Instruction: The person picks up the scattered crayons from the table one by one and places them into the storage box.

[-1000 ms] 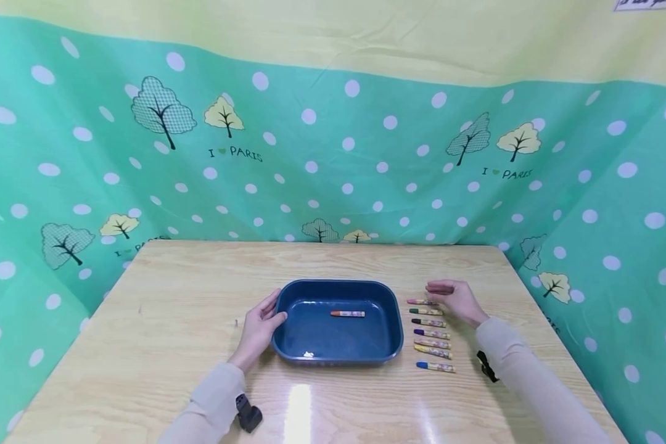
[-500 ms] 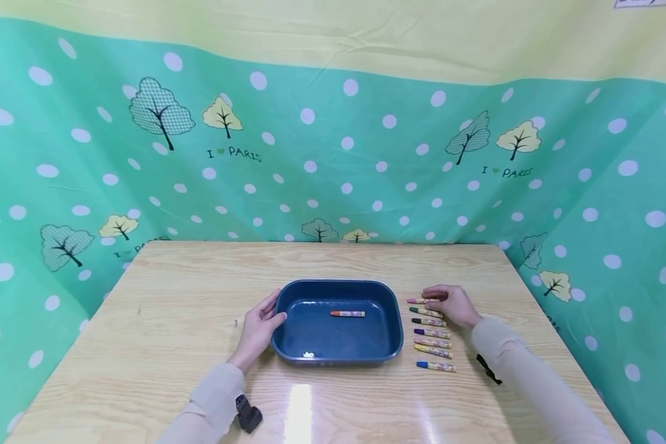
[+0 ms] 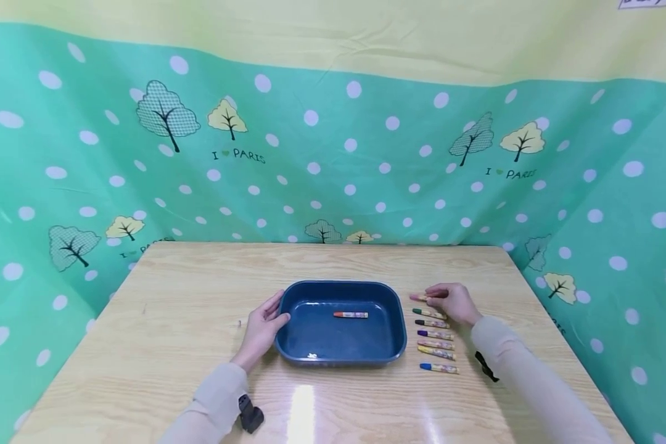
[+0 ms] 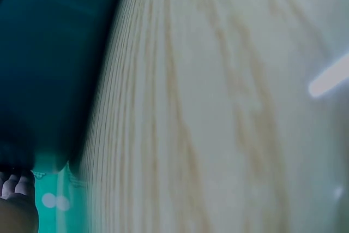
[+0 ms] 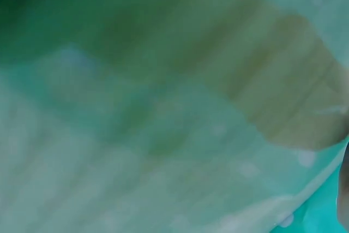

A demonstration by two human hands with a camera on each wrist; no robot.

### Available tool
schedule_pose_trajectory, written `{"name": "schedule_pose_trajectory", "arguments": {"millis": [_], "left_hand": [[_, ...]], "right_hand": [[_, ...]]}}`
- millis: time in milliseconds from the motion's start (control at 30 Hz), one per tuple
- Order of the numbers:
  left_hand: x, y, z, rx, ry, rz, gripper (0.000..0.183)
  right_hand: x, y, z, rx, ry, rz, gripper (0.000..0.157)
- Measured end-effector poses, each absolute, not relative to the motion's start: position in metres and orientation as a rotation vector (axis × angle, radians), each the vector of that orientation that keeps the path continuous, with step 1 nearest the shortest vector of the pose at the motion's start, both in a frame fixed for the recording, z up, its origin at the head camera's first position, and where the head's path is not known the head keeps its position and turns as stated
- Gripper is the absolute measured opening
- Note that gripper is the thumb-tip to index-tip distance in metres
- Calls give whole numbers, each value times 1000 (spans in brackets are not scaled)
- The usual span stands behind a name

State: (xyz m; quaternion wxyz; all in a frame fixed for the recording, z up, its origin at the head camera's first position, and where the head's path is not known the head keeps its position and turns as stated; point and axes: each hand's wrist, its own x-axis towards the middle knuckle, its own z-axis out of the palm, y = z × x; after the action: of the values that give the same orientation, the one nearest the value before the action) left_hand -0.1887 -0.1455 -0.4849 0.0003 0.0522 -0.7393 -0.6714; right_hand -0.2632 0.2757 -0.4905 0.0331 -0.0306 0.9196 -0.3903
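Note:
A dark blue plastic basin [image 3: 341, 357] sits mid-table with one orange crayon [image 3: 351, 315] lying in it. My left hand [image 3: 261, 328] grips the basin's left wall, thumb over the rim and fingers along the outside. At the far end of a column of crayons, my right hand [image 3: 454, 302] pinches a pink crayon [image 3: 419, 297] between thumb and fingers, its tip pointing left. In the left wrist view, fingertips of the left hand [image 4: 19, 200] show under the basin's dark side [image 4: 49, 69]. The right wrist view is mostly blurred.
Below the right hand lie a green crayon [image 3: 428, 313], a black crayon [image 3: 431, 323], a purple crayon [image 3: 435, 334], another pink crayon [image 3: 436, 345], a yellow crayon [image 3: 436, 353] and a blue crayon [image 3: 439, 368]. A green dotted curtain [image 3: 333, 154] hangs behind the wooden table [image 3: 172, 320].
My right hand has come down onto the far pink crayon and closed its fingers on it; the crayon has shifted slightly. The left hand and the basin stay in place.

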Motion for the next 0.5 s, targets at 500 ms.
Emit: {"name": "schedule_pose_trajectory", "arguments": {"millis": [500], "left_hand": [[-191, -144, -487, 182, -2286, -2141, 55]], "right_hand": [[-260, 247, -440, -153, 2758, -1448, 39]]}}
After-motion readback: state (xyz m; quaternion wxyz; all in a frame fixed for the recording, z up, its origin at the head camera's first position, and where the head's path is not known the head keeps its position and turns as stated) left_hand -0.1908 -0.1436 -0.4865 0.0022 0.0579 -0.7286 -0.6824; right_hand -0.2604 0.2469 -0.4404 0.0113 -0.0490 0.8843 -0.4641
